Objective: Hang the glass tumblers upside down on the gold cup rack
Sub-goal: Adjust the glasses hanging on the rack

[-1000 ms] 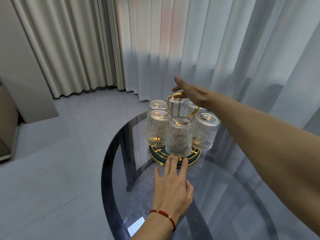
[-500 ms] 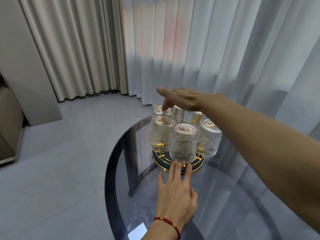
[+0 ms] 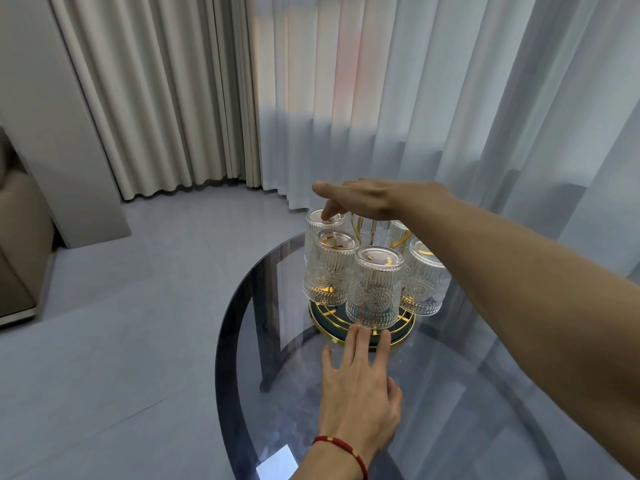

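Several ribbed glass tumblers hang upside down on the gold cup rack (image 3: 327, 325), which has a dark round base with a gold rim. The nearest tumbler (image 3: 375, 289) faces me, with one to its left (image 3: 330, 268) and one to its right (image 3: 426, 282). My left hand (image 3: 358, 386) lies flat on the table, fingers spread, fingertips touching the rack's base rim. My right hand (image 3: 360, 200) hovers over the rack top, fingers apart, one fingertip resting on the bottom of the far left tumbler (image 3: 320, 218). The rack's gold handle is mostly hidden under this hand.
The rack stands on a round smoked-glass table (image 3: 485, 393) whose curved edge runs at the left. Sheer white curtains hang close behind the table, beige curtains further left. A grey tiled floor and part of a sofa (image 3: 20, 258) lie to the left.
My right hand has swung left from the rack's handle and lowered until a fingertip touches the far left tumbler. My left hand has stayed at the base rim.
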Action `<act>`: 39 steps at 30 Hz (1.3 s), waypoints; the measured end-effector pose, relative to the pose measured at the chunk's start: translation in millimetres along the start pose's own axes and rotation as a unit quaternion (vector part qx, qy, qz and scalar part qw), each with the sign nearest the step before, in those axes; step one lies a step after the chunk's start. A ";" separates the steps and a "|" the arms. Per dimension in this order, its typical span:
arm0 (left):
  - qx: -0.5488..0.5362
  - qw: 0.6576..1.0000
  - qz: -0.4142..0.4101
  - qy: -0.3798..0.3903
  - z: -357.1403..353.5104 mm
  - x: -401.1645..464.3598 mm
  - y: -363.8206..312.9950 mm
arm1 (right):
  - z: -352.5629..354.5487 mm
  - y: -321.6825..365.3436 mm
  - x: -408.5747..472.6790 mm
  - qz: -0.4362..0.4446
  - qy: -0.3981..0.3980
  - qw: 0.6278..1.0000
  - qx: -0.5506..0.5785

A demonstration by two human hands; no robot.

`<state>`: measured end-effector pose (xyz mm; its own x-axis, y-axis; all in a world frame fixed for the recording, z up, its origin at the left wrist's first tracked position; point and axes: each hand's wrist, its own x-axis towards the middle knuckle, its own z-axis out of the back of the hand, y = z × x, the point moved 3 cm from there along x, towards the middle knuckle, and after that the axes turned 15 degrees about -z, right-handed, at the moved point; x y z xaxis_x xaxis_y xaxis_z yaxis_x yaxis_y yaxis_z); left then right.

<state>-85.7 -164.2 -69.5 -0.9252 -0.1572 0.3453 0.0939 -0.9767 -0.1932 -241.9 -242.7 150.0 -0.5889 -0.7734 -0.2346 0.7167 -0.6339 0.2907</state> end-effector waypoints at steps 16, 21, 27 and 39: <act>-0.005 1.000 0.002 -0.002 -2.2 0.8 0.5 | -1.7 4.7 2.2 0.004 0.011 0.999 0.041; -0.012 1.000 0.004 -0.003 -2.9 0.8 0.8 | -1.8 3.3 8.5 0.001 0.021 0.998 0.060; -0.009 1.000 0.002 0.001 -1.3 1.0 1.2 | 1.6 8.8 -5.6 0.032 -0.057 0.997 0.047; 0.013 0.999 0.000 0.029 4.0 1.3 -2.9 | -68.5 -1.6 -95.8 -0.045 -0.325 0.942 -0.067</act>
<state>-85.7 -162.1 -64.9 -0.9447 -0.1502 0.2914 0.1037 -0.9801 -0.1691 -161.1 -167.8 108.4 -0.7227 -0.5794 0.3769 0.6683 -0.7248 0.1673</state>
